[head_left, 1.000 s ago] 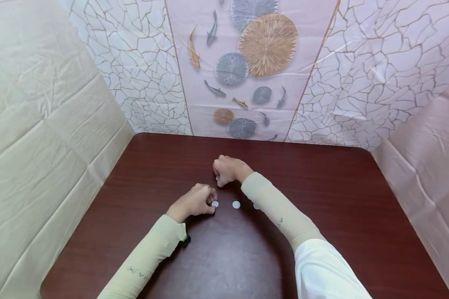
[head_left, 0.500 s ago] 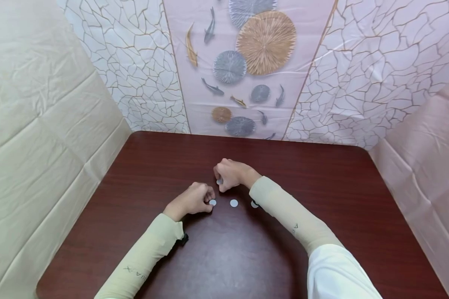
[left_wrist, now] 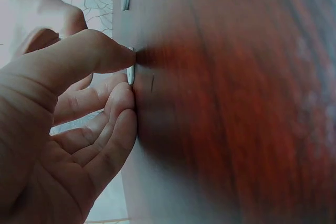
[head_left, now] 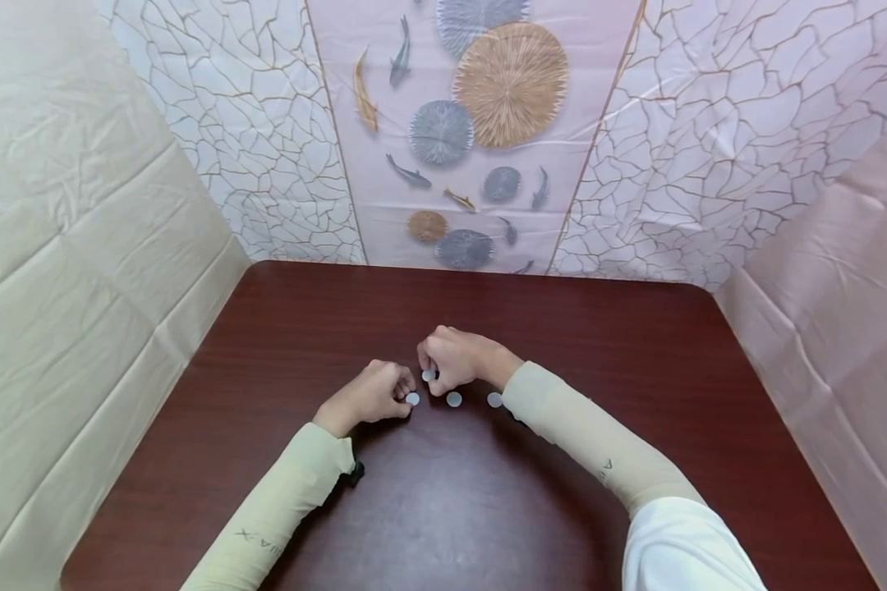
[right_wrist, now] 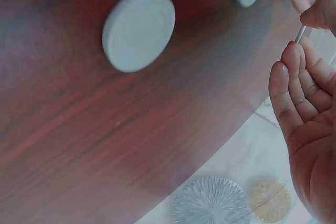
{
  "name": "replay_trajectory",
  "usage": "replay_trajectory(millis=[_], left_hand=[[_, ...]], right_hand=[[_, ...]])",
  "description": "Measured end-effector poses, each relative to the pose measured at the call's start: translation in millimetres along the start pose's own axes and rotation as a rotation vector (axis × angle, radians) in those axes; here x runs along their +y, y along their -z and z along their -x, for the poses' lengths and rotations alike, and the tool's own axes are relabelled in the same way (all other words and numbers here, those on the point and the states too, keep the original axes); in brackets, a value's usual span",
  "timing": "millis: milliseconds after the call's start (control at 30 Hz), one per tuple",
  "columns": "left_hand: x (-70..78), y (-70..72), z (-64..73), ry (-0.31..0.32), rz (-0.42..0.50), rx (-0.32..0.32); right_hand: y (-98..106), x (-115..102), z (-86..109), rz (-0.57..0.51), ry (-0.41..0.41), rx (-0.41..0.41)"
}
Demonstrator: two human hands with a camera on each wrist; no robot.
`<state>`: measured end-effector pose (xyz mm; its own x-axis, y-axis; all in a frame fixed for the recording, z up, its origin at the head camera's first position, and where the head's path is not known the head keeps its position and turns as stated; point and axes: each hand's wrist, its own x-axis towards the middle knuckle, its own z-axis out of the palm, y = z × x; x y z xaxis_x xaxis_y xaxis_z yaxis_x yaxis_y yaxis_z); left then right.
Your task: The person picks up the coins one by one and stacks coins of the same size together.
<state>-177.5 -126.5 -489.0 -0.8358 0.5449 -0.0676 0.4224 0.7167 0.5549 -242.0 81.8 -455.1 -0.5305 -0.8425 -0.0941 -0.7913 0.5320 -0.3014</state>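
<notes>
In the head view my left hand [head_left: 367, 397] pinches a small, flat white disc [head_left: 412, 399] against the dark red table. The left wrist view shows this disc [left_wrist: 131, 66] edge-on between thumb and fingers. Just beyond it, my right hand [head_left: 458, 359] holds another white disc [head_left: 429, 375] between thumb and fingertips. That disc [right_wrist: 300, 33] looks thin in the right wrist view and is raised off the tabletop. Two more white discs lie flat: a middle disc [head_left: 454, 399] near the right hand's fingers and an outer disc [head_left: 494, 400] beside the right cuff.
The glossy table [head_left: 429, 509] reaches back to a patterned curtain [head_left: 458, 131]. Pale cloth walls hang along its left side [head_left: 81, 287] and right side [head_left: 828, 287]. A small black object [head_left: 356, 474] sits under the left cuff.
My right hand has come nearer to me with its disc, closer to the row of discs. The left hand stays on its disc. The whole head view has shifted slightly.
</notes>
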Motion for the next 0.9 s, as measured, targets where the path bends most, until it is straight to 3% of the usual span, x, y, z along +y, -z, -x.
replay_trajectory(millis=[433, 900], left_hand=[[-5.5, 0.6, 2.9, 0.009, -0.03, 0.006], [-3.6, 1.7, 5.6, 0.001, -0.004, 0.026]], right_hand=[[-16.0, -25.2, -0.2, -0.061, 0.011, 0.001], [-29.6, -29.0, -1.3, -0.069, -0.008, 0.048]])
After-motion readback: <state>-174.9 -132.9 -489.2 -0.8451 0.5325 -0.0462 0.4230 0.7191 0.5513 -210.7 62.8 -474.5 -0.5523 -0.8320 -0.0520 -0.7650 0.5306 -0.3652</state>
